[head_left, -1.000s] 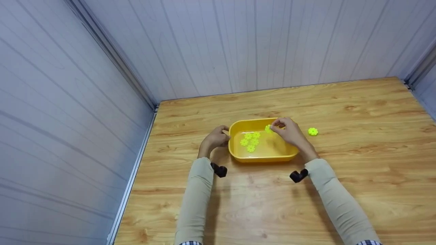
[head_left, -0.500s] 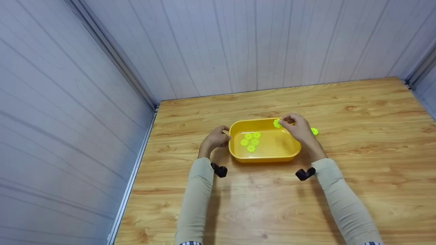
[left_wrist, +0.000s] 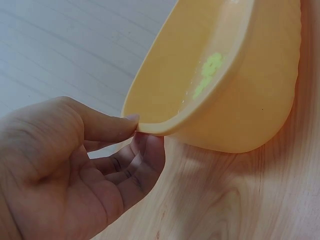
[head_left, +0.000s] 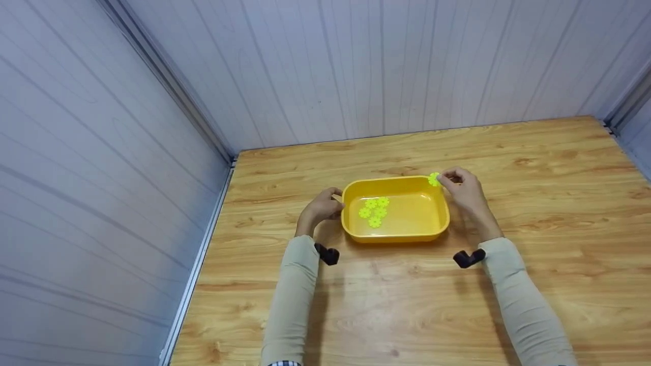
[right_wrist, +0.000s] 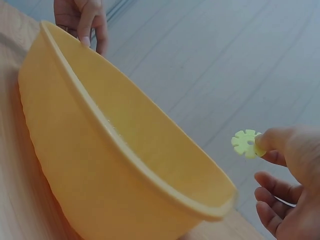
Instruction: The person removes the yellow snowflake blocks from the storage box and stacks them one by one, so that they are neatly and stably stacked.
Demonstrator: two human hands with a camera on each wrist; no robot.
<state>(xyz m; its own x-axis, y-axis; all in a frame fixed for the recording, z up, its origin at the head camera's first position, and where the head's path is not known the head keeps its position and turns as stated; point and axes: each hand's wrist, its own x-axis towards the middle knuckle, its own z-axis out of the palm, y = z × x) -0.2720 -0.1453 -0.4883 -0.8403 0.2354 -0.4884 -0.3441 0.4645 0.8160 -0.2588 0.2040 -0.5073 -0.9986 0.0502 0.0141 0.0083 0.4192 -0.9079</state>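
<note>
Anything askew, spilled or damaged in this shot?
Nothing stands out. The yellow tub shows no visible damage; the flower discs inside lie bunched toward its left end. The left hand grips its rim; the right hand pinches another disc near the far right corner. Slant in wrist views is likely camera angle.

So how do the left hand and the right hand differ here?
The left hand pinches the yellow tub, while the right hand pinches a small flower-shaped piece.
The left hand is at the tub's left end; the right hand is by its far right corner.
Both pinch something and come out of pale sleeves.
</note>
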